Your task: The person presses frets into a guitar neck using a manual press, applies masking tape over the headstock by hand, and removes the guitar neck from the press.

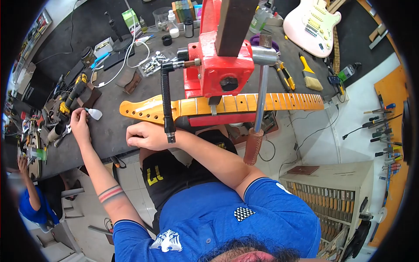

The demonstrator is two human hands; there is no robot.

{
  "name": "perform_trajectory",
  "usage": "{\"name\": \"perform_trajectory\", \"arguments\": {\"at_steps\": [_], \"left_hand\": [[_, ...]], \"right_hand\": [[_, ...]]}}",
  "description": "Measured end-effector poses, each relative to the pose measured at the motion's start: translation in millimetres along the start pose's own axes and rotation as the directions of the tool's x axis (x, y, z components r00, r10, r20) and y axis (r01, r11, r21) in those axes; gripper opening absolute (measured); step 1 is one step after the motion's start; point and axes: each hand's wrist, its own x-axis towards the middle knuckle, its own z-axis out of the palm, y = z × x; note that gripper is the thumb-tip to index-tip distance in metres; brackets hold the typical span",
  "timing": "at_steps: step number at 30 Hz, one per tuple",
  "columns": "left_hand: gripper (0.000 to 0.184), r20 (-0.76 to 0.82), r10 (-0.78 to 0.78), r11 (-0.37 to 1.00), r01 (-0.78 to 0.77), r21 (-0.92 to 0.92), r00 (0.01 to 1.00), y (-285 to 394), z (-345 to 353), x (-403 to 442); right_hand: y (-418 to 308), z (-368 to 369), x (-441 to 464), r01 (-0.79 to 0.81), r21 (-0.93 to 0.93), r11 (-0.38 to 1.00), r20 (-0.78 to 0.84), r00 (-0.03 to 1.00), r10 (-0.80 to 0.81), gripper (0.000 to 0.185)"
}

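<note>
At the left of the bench, my left hand (pixel 80 124) has its fingers closed at the teal tip of a small white squeeze bottle (pixel 95 115). My right hand (pixel 150 135) is loosely curled by the bench's front edge, below the headstock; nothing shows in it, though its palm is hidden. A guitar neck (pixel 273 102) of glossy amber wood lies across under the red press (pixel 227 65). The press's bar meets the fretboard. A black knurled handle (pixel 166 94) hangs in front of the headstock, close to my right wrist. A lever with a leather grip (pixel 253 147) hangs at the right.
A yellow drill (pixel 77 89), pliers (pixel 286 77), a brush (pixel 310 76) and a bag of metal parts (pixel 156 63) lie about the bench. A pale pink guitar body (pixel 312 27) is at the back right. At far left sits another person (pixel 37 201) in blue.
</note>
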Motion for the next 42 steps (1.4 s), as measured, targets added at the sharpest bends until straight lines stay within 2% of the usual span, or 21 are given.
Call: {"name": "perform_trajectory", "arguments": {"at_steps": [9,15,16,19,20,31,35,42], "left_hand": [[0.014,-0.021,-0.006,1.000,0.006,0.015,1.000,8.6,3.7,-3.9],[0.015,-0.032,-0.015,1.000,0.016,0.020,0.999,16.5,6.5,-6.3],[0.015,-0.030,-0.016,1.000,0.016,0.020,0.999,16.6,6.3,-6.2],[0.015,-0.033,-0.022,1.000,0.022,0.006,0.999,17.6,7.0,-6.4],[0.015,-0.030,-0.027,1.000,0.027,0.000,0.999,17.8,7.1,-6.2],[0.015,-0.040,-0.027,1.000,0.027,-0.005,0.999,22.1,9.0,-8.8],[0.015,-0.035,-0.017,1.000,0.017,-0.006,0.999,22.2,9.0,-8.7],[0.014,-0.042,-0.022,1.000,0.022,0.008,0.999,26.4,10.3,-10.3]], "right_hand": [[-12.6,-2.5,-1.1,-0.041,0.006,0.999,0.004,0.999,0.041,0.022],[-15.5,-5.7,-0.4,-0.076,-0.031,0.997,0.032,0.997,0.077,0.029],[-12.9,-3.2,-0.8,-0.036,-0.025,0.999,0.002,0.999,0.036,0.022],[-14.8,-4.5,-1.0,-0.048,-0.023,0.999,0.014,0.999,0.049,0.022],[-16.6,-6.2,-0.9,-0.075,-0.022,0.997,0.033,0.997,0.075,0.030],[-23.3,-6.9,-1.2,-0.136,0.005,0.991,0.039,0.990,0.136,0.026],[-20.5,-5.8,-1.1,-0.086,0.006,0.996,0.022,0.996,0.085,0.025],[-23.6,-5.5,-0.7,-0.087,0.022,0.996,0.023,0.996,0.086,0.025]]}}
